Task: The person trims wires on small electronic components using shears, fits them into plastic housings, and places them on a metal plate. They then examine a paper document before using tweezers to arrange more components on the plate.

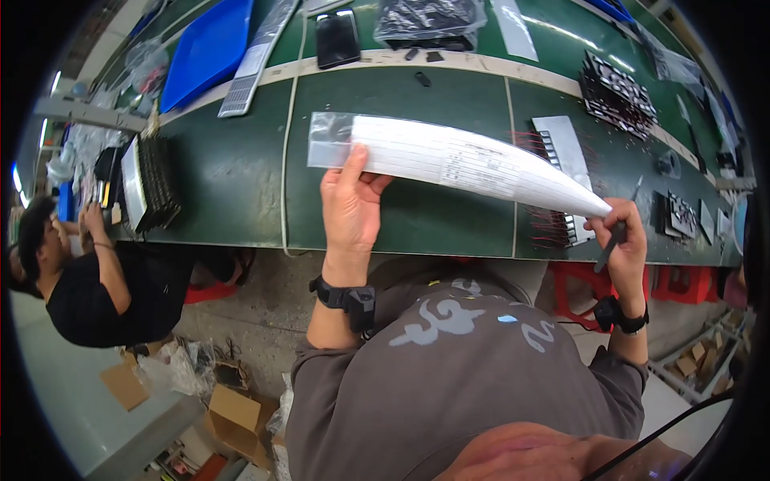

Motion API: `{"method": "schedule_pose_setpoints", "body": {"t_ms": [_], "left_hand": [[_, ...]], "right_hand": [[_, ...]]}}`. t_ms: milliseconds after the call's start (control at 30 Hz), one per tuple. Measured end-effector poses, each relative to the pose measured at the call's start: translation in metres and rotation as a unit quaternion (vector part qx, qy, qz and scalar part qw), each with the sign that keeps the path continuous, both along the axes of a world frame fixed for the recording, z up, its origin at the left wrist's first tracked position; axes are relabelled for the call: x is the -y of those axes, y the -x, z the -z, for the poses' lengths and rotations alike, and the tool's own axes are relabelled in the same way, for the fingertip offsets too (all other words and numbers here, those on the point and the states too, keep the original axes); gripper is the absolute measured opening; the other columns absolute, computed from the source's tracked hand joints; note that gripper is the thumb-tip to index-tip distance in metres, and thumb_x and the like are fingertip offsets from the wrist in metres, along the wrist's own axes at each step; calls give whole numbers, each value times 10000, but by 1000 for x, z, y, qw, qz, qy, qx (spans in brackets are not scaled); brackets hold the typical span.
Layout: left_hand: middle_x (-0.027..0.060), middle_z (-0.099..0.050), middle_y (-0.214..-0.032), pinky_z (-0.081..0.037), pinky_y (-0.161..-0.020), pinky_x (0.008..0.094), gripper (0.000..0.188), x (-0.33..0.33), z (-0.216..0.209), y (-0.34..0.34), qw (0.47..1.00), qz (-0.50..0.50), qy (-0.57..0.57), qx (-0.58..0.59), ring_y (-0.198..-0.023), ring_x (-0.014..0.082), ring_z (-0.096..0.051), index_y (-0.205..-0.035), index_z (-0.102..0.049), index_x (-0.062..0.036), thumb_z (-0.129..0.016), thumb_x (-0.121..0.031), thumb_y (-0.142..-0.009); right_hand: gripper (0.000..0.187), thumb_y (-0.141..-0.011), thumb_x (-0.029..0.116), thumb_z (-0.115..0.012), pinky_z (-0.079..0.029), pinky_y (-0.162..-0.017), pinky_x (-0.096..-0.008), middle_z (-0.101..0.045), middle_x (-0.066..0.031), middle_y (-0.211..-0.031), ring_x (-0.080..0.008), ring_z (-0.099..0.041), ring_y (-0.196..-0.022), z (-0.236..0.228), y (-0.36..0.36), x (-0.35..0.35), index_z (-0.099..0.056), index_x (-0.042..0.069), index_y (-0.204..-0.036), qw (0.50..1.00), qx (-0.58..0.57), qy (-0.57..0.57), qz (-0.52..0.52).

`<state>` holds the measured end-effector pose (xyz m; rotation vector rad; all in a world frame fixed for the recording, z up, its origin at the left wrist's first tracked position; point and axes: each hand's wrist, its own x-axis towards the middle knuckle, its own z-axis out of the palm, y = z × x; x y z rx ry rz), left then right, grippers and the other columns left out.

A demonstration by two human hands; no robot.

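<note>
A long white printed sheet [481, 164] stretches across in front of me, held above the green workbench. Its left end sits inside a clear plastic sleeve [327, 138]. My left hand [353, 208] pinches the sheet near that end, thumb on top and fingers beneath. At the far right end, my right hand [627, 240] grips the narrowed, curled tip. A slim dark tool [608, 255] also pokes down from the right hand; its kind is unclear. Just beyond that end, small dark parts with thin red wires line a white strip [563, 144] on the bench.
On the green bench [401, 216] lie a blue tray [207, 56], a dark phone-like slab [338, 38], a plastic bag of black items [429, 20] and a stack of boards [616, 94]. At left, a person in black [104, 297] sits near a row of dark panels [152, 184].
</note>
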<state>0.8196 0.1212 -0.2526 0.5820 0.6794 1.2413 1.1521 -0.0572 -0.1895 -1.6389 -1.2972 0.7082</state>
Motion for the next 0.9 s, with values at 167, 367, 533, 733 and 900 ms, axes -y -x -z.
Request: {"method": "schedule_pose_setpoints", "body": {"t_ms": [167, 367, 533, 733, 900], "left_hand": [[54, -700, -1022, -579, -795, 334, 178, -3, -3, -3, 1000, -15, 14, -10, -905, 161, -683, -1106, -647, -52, -625, -153, -962], [44, -705, -1012, -574, -753, 297, 193, 4, 9, 1, 1000, -11, 20, -20, -886, 136, -685, -1109, -652, -70, -631, -193, -961], [38, -706, -1005, -571, -743, 274, 213, 9, 9, -4, 1000, 14, 10, -5, -880, 122, -684, -1110, -652, -63, -577, -222, -989], [38, -707, -996, -570, -733, 265, 233, 10, 12, -3, 1000, 28, 3, -4, -869, 118, -685, -1108, -650, -56, -558, -239, -998], [45, -707, -979, -572, -723, 269, 247, 6, 12, -5, 1000, 24, -9, -10, -851, 119, -687, -1093, -650, -49, -545, -254, -1005]], "right_hand": [[188, -883, -75, -606, -494, -788, -270, -561, -104, -1082, -152, -619, -877, -3, -1, 0, -467, 43, -931, 1000, 1, 4, -13], [215, -874, -59, -632, -462, -862, -265, -555, -76, -1148, -145, -550, -1002, 9, -10, 7, -509, 41, -1019, 995, 96, -26, -23], [360, -848, -30, -649, -413, -980, -312, -581, -89, -1176, -202, -544, -1102, 2, -17, 17, -565, 24, -1195, 998, 43, 5, 37], [524, -830, -31, -656, -412, -999, -327, -587, -109, -1235, -211, -548, -1152, -14, -5, 2, -534, 27, -1336, 993, 104, 15, -47], [541, -810, -16, -689, -450, -943, -340, -621, -161, -1213, -266, -604, -1093, -21, 3, -4, -548, 20, -1331, 964, 247, -10, -98]]}}
